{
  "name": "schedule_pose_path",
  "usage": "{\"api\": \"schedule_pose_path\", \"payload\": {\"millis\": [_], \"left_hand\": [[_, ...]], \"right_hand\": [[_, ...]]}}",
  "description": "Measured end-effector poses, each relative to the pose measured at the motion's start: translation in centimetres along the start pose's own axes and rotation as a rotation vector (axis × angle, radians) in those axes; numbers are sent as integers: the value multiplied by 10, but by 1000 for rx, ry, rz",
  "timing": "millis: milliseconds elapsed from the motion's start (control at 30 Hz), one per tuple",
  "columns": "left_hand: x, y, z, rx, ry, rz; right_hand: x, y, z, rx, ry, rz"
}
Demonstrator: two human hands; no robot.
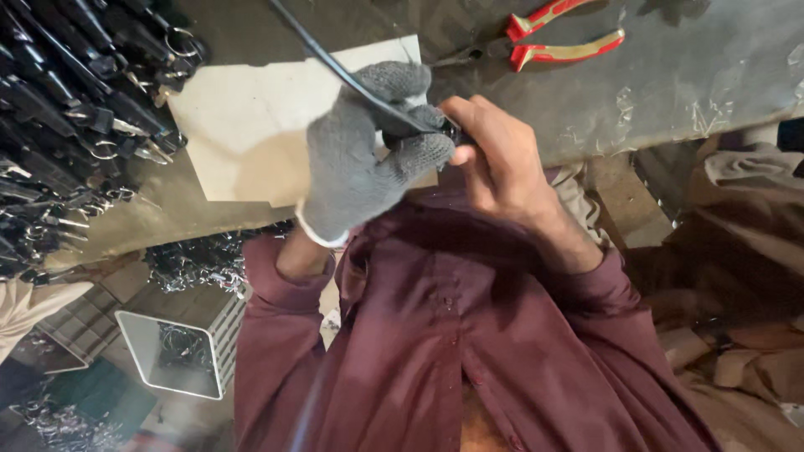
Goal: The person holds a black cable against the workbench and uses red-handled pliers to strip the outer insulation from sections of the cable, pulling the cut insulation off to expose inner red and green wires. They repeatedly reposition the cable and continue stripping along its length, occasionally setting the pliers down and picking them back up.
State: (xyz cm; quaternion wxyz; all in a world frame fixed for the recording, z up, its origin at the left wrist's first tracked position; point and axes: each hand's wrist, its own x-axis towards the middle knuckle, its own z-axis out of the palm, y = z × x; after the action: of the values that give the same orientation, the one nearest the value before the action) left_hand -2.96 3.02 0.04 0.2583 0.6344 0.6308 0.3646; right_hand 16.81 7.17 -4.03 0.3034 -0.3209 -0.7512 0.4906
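Cable [335, 63], black, held above the counter's [687, 75] near edge, gloved left hand [360, 155] fingers clamped around it, bare right hand [494, 159] fingers pinching its end; red-handled pliers [544, 42] near far edge; best kept taut, grip close.

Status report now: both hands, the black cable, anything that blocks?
Left hand, grey glove, shut on black cable. Right hand, bare, pinching cable end. Red pliers lie apart on bench; nothing blocking.
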Motion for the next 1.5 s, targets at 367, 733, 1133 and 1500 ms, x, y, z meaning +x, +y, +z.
{"api": "schedule_pose_path", "payload": {"millis": [367, 733, 1133, 1500], "left_hand": [[5, -4, 12, -57, -137, 182], [8, -17, -4, -696, -427, 133], [23, 8, 9, -514, -214, -57], [-7, -12, 13, -885, -153, -167]], "right_hand": [[-12, 33, -12, 367, -119, 257], [5, 30, -9, 654, -385, -156], [-16, 39, 36, 469, 268, 194], [15, 36, -68, -1082, -14, -133]]}}
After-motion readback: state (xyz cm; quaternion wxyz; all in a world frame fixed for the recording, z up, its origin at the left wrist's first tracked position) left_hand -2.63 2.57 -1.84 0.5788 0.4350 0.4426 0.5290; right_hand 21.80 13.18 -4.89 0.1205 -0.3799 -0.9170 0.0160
